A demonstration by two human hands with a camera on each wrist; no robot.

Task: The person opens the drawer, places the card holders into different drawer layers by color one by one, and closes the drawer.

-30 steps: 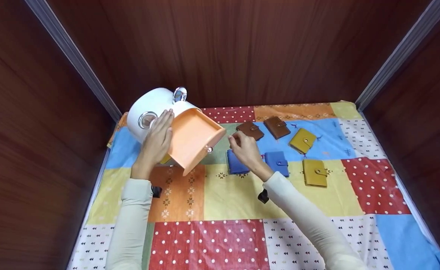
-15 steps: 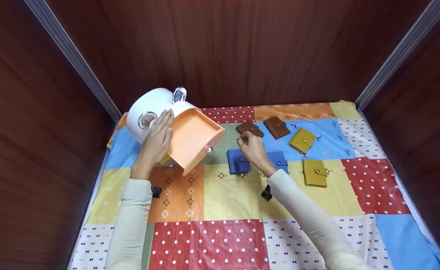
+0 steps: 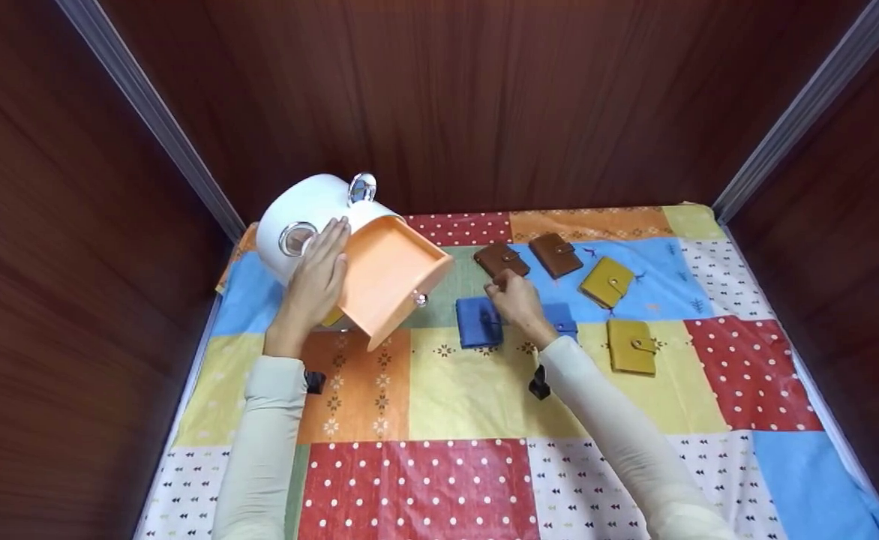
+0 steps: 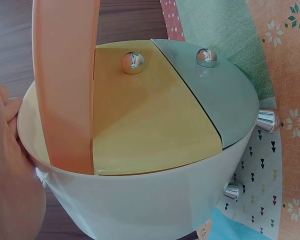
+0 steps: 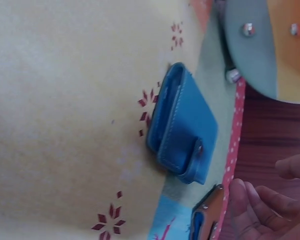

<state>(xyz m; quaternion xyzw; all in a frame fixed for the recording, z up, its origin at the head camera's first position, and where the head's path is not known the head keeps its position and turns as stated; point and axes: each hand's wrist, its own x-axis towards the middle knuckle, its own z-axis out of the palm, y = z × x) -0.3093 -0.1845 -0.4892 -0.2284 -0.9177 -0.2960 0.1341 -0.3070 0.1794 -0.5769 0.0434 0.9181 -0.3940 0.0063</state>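
Observation:
My left hand (image 3: 312,281) rests with straight fingers on the white rounded drawer cabinet (image 3: 312,196), beside its pulled-out peach drawer (image 3: 388,271). The drawer's inside looks bare. In the left wrist view, a yellow drawer front (image 4: 145,117) and a grey-green one (image 4: 212,92) are flush with the cabinet. My right hand (image 3: 520,304) hovers among the small snap wallets, holding nothing; the right wrist view shows its thumb and loosely bent fingers (image 5: 262,205) apart. Nearest are a blue wallet (image 3: 475,324), a brown wallet (image 3: 498,259) and a second blue wallet (image 3: 562,318), partly hidden by the wrist.
Another brown wallet (image 3: 556,255) and two mustard wallets, one tilted (image 3: 606,282) and one lower (image 3: 631,347), lie to the right. A patchwork cloth (image 3: 477,397) covers the table. Dark wood panels (image 3: 454,105) close off the back and sides.
My right hand has shifted right, away from the drawer, uncovering the left blue wallet and covering part of the right one. The left hand and cabinet stay as they were.

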